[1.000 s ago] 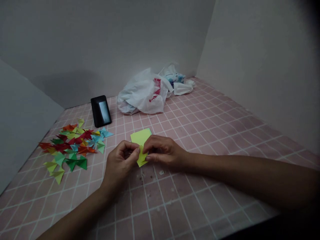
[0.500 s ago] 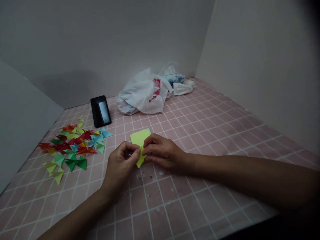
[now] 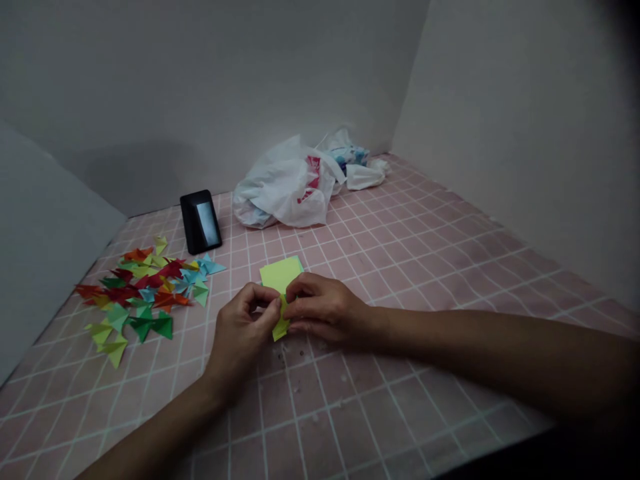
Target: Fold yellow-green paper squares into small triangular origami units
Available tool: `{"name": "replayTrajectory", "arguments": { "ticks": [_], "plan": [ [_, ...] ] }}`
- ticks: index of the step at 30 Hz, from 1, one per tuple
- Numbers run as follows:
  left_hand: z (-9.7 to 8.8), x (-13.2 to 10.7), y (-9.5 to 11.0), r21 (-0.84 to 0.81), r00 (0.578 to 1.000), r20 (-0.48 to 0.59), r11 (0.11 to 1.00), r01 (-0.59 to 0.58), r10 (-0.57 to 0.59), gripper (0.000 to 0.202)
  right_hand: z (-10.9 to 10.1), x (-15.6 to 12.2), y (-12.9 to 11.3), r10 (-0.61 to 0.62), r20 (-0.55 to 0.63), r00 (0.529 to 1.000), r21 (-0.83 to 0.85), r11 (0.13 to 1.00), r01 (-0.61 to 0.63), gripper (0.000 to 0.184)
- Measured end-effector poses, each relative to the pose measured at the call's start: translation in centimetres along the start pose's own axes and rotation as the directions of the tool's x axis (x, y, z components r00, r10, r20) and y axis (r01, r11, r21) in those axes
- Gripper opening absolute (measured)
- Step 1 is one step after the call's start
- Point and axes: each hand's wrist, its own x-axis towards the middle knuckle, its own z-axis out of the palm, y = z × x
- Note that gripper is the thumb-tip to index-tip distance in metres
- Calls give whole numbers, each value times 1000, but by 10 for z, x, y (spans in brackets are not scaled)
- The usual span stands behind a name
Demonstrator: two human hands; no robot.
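A person is working over a pink grid-patterned surface (image 3: 400, 267), both bare hands close together near its middle. A yellow-green paper sheet (image 3: 281, 275) is being held between them, its upper part showing above the fingers and a narrower end showing below. The left hand (image 3: 243, 327) is curling inward, thumb and fingertips pressed together on the sheet. The right hand (image 3: 325, 310) is pinching it from the other side, fingers bunched over the paper. Gripped from both sides, the layers appear to be staying in place; the fingers are hiding any crease. Folded paper triangles (image 3: 135, 293) in red, green, blue and yellow are lying in a loose heap to the left, well apart from the hands. Farther back, a black phone (image 3: 200, 221) and a white plastic bag (image 3: 283, 190) are resting.
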Motion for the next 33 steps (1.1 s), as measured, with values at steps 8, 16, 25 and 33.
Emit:
{"name": "replayTrajectory", "arguments": {
  "ticks": [8, 16, 25, 33],
  "plan": [
    [1, 0, 1, 33, 1000, -18, 999, -8, 8, 9, 3, 0, -2, -76, 22, 997, -129, 988, 78, 22],
    [2, -1, 2, 26, 1000, -4, 999, -22, 22, 9, 3, 0, 0, 20, 51, 999, -7, 1000, -20, 18],
    [3, -1, 1, -109, 999, 18, 994, 30, -28, 11, 1, 0, -1, 181, -18, 983, 44, 983, -180, 13],
    [3, -2, 2, -237, 996, 27, 968, 89, -85, 17, 2, 2, 2, 612, 40, 790, 397, 716, -575, 8]
  ]
}}
